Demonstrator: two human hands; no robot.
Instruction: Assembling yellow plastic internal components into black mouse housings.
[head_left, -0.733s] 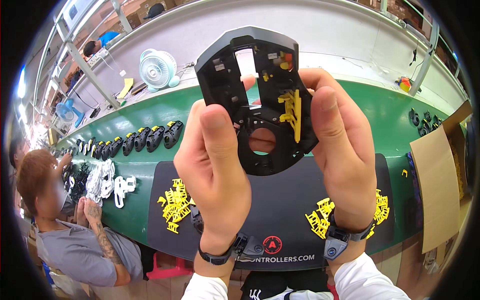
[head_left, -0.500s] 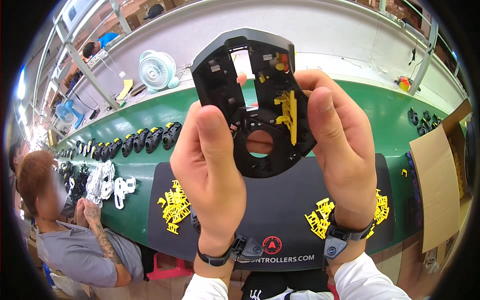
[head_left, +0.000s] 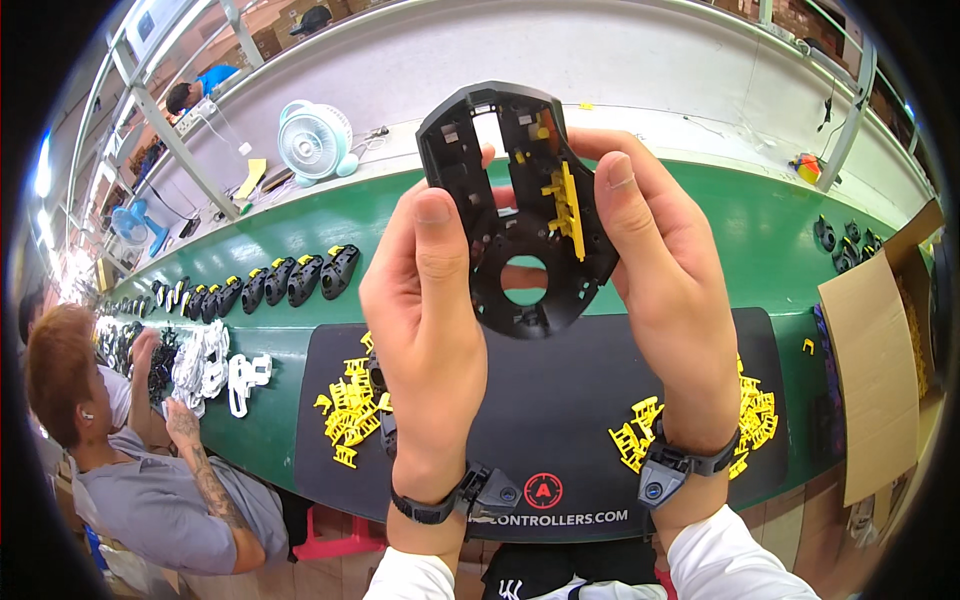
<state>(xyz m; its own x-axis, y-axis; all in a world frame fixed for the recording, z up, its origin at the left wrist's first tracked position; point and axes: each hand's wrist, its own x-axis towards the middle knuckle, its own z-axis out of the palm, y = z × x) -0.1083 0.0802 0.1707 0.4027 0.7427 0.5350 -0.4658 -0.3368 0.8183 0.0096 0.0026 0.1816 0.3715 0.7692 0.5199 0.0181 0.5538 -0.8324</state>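
Observation:
Between my two hands a black plastic shell point(head_left: 515, 240) is held up, its hollow inner side facing me. It has a long slot at the top and a round hole lower down. A yellow ladder-like plastic piece point(head_left: 570, 215) sits inside along its right side. My left hand point(head_left: 425, 330) grips the left edge, thumb in front and fingers mostly hidden behind. My right hand point(head_left: 665, 270) holds the right edge, its thumb beside the yellow piece. Below, on a black mat point(head_left: 560, 400), lie piles of yellow pieces: one pile point(head_left: 350, 410) at left, another point(head_left: 635, 435) at right.
A row of black shells with yellow bits point(head_left: 305, 280) stands on the green table point(head_left: 420, 250) at left, near white plastic parts point(head_left: 240, 385). A co-worker point(head_left: 165, 490) sits at left. Toward the right are an open cardboard box point(head_left: 870, 370) and black parts point(head_left: 850, 245). A fan point(head_left: 315, 140) stands behind.
Both hands have brought the shell slightly farther from me, and its top edge now sits lower in view. The yellow piece stays inside it. The co-worker's head has turned and one forearm is raised.

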